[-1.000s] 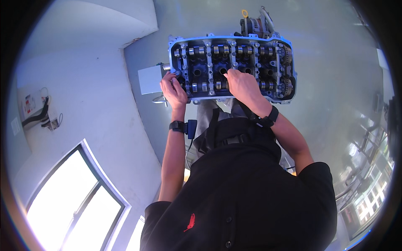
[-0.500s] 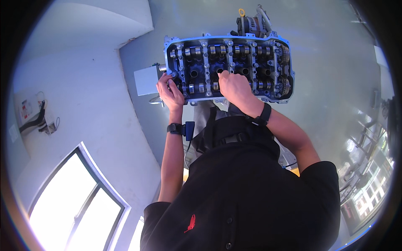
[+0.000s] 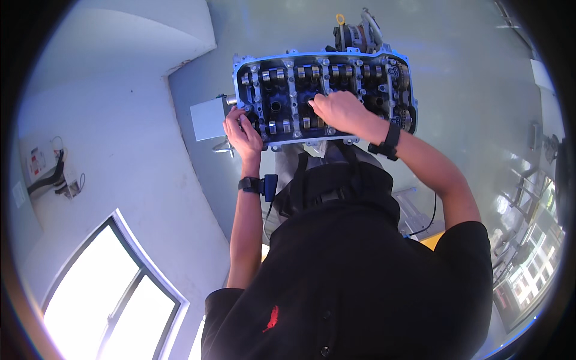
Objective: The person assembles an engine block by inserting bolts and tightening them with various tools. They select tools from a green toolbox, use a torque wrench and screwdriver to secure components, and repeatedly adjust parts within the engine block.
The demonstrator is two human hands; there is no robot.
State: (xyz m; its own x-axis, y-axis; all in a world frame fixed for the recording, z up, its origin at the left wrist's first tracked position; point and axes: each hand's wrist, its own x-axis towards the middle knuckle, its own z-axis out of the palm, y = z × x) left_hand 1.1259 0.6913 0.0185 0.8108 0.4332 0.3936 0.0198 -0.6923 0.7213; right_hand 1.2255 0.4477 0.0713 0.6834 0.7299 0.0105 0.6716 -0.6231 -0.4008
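An uncovered engine cylinder head [image 3: 269, 59], with camshafts and bolted cross caps showing inside, lies in front of me. My left hand [image 3: 243, 133] is at its near left corner, fingers bent around the rim and the thumb side over the inside. Above the middle of the head is my right hand [image 3: 343, 112], closed, its thumb and forefinger together over a round plug well. Anything within that pinch is too small or hidden to make out. A second round well [image 3: 276, 106] shows to the left of it. The right hand covers part of the near camshaft.
An alternator [image 3: 358, 38] and a dipstick's yellow ring handle [image 3: 340, 19] stick out beyond the far side. To the left is a pale flat panel [image 3: 207, 119], near the wall [image 3: 129, 150]. A window [image 3: 108, 282] is at lower left.
My right hand has tilted flatter, its wrist and forearm swinging out to the right, with the fingertips near the same well. The left hand keeps its place on the corner.
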